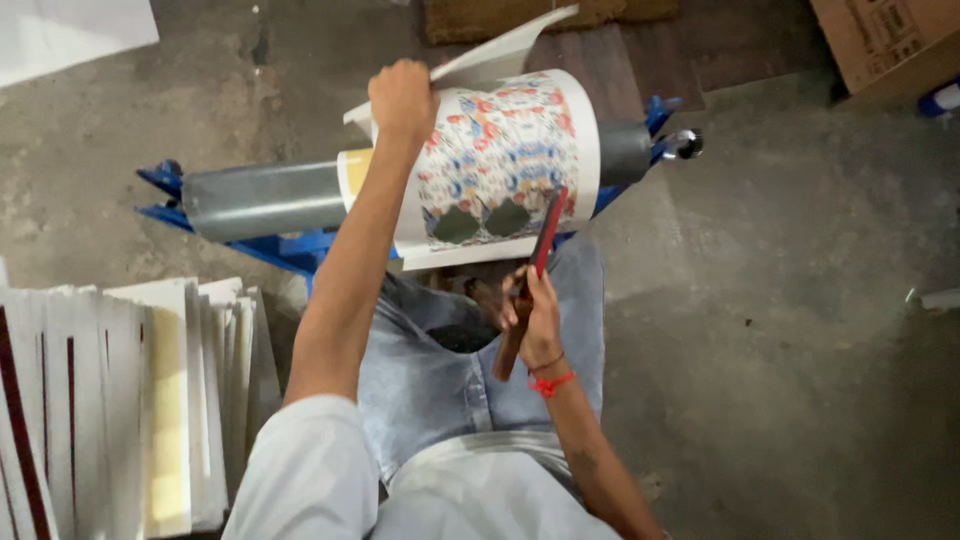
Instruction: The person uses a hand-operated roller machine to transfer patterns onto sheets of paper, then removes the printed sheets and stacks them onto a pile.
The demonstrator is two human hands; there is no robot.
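1. Head view: the left hand reaches forward and up, and its grip is pressed together on the top edge of the printed sheet, where a white corner of the sheet lifts away.
2. The printed sheet has a colourful flower pattern with two dark shapes near its lower edge. It is wrapped around the grey metal roller, towards the right end of the roller.
3. The grey metal roller lies horizontally on a blue stand, which stands on the concrete floor in front of the knees of the person.
4. The right hand has its grip closed around a long flat tool with a red blade and a brown handle. The red tip touches the lower part of the printed sheet.
5. A red thread bracelet is on the right wrist.
6. A stack of white sheets stands at the left, near the left leg.
7. A cardboard box is at the top right corner, well apart from the hands.
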